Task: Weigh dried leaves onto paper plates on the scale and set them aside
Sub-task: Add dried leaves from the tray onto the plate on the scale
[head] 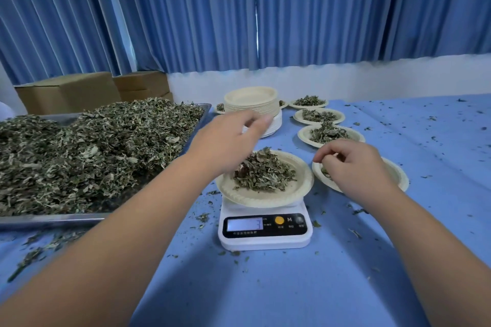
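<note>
A white digital scale (265, 231) stands mid-table with a paper plate (300, 180) on it, heaped with dried leaves (265, 172). My left hand (228, 138) hovers blurred above the plate's left side, fingers extended, nothing plainly held. My right hand (356, 164) is over a second paper plate (398, 172) to the right of the scale, fingers curled and pinching a few dried leaves. Most of that plate's contents are hidden under the hand.
A big metal tray (53, 220) piled with dried leaves (93, 151) fills the left. A stack of empty paper plates (251, 103) stands behind the scale. Several filled plates (330, 134) line up at the back right. Cardboard boxes (69, 93) sit far left. Leaf crumbs litter the blue cloth.
</note>
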